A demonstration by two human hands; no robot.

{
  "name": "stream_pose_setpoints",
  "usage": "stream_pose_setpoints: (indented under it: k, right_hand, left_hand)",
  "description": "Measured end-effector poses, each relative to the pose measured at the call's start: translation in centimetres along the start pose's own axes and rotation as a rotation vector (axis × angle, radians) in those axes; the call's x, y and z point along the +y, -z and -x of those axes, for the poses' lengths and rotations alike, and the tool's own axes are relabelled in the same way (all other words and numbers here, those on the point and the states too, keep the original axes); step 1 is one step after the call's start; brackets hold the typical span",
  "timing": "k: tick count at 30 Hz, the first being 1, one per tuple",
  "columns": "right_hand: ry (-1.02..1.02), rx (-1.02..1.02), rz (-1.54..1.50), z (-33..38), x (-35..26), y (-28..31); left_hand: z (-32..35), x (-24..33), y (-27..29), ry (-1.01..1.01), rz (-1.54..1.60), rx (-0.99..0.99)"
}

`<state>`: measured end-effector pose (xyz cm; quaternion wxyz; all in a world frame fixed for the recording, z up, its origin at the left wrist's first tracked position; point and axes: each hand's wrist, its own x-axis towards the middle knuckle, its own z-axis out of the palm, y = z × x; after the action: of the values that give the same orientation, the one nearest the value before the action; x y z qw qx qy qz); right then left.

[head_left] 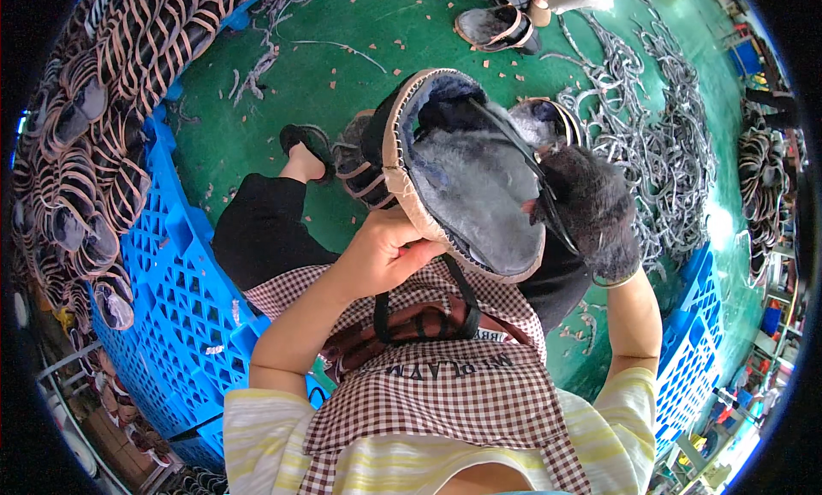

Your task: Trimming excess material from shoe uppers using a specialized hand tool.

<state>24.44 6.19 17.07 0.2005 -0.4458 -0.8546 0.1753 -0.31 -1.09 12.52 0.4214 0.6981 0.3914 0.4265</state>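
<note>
Over our lap: fur-lined slipper (479, 199), rim pinched in our left hand (385, 251). Our right hand (582, 195), beside its opening, wears a dark furry cover (604, 212); can't tell its grip.

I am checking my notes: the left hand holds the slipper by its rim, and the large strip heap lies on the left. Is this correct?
No: the head view shows the strip heap on the right. The left hand holds the slipper by its rim.
</note>
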Motion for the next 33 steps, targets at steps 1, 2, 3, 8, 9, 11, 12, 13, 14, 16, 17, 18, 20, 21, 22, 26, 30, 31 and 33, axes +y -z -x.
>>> stream_pose_setpoints:
  k: [1, 2, 3, 8, 9, 11, 12, 13, 14, 16, 17, 18, 20, 21, 22, 26, 30, 31, 33]
  right_hand:
    - [0.101, 0.014, 0.059, -0.8, -0.8, 0.9]
    - [0.202, 0.029, 0.118, -1.3, -1.1, 1.4]
    - [0.361, 0.078, 0.17, -1.4, -0.8, 1.4]
    - [0.525, 0.105, 0.391, -1.9, -1.6, 0.8]
    - [0.488, 0.046, 0.374, -1.8, -1.6, 0.7]
    - [0.446, -0.012, 0.363, -1.8, -1.4, 0.8]
    - [0.339, -0.012, 0.28, -2.0, -1.0, 0.6]
    - [0.227, -0.009, 0.203, -2.1, -0.4, 0.5]
    - [0.113, -0.004, 0.126, -2.2, 0.3, 0.2]
    - [-0.11, 0.023, -0.021, -1.6, 4.0, -1.3]
    - [-0.13, 0.107, -0.204, -1.0, 6.1, -3.1]
    - [-0.148, 0.195, -0.385, -0.4, 7.8, -4.1]
    - [-0.161, 0.071, -0.902, 0.1, 7.3, -4.6]
    - [-0.092, 0.119, -0.689, 0.5, 7.3, -4.6]
    - [-0.02, 0.161, -0.487, -0.1, 6.0, -4.5]
    - [-0.049, 0.189, -0.572, -2.0, 4.2, -4.8]
    - [0.229, 0.017, -0.297, -3.7, 2.7, -5.2]
    - [0.227, -0.092, -0.073, -3.9, 2.6, -6.3]
    - [0.346, -0.019, -0.067, -4.4, 3.5, -7.2]
  left_hand:
    - [-0.1, 0.0, 0.0, 0.003, -0.008, -0.004]
    - [-0.1, 0.0, 0.1, 0.004, -0.009, -0.003]
    - [-0.1, 0.0, 0.2, 0.076, 0.008, -0.063]
    - [0.0, -0.3, -0.3, 0.024, -0.063, -0.096]
    - [0.0, -0.3, -0.3, 0.056, -0.052, -0.094]
    - [0.1, -0.4, -0.2, 0.082, -0.038, -0.096]
    - [0.3, -0.4, 0.0, 0.098, -0.054, -0.103]
    - [0.5, -0.5, 0.3, 0.109, -0.066, -0.115]
    - [0.6, -0.6, 0.5, 0.1, -0.061, -0.124]
    - [1.0, -0.9, 1.2, 0.12, 0.014, -0.119]
    - [1.3, -1.8, 1.3, 0.06, 0.065, -0.107]
    - [1.3, -2.5, 1.7, 0.044, 0.074, -0.125]
    - [2.2, -3.3, 2.5, 0.143, 0.159, -0.153]
    - [2.4, -4.0, 2.6, 0.274, 0.258, -0.141]
    - [2.2, -4.3, 3.5, 0.461, 0.161, -0.203]
    - [0.8, -7.9, 3.9, 0.655, 0.069, -0.026]
    - [-5.4, -11.2, 3.5, 0.347, 1.409, 0.139]
    - [-7.0, -11.0, 3.0, 0.357, 1.419, 0.136]
    - [-10.1, -9.7, 2.4, 0.559, 1.291, 0.778]
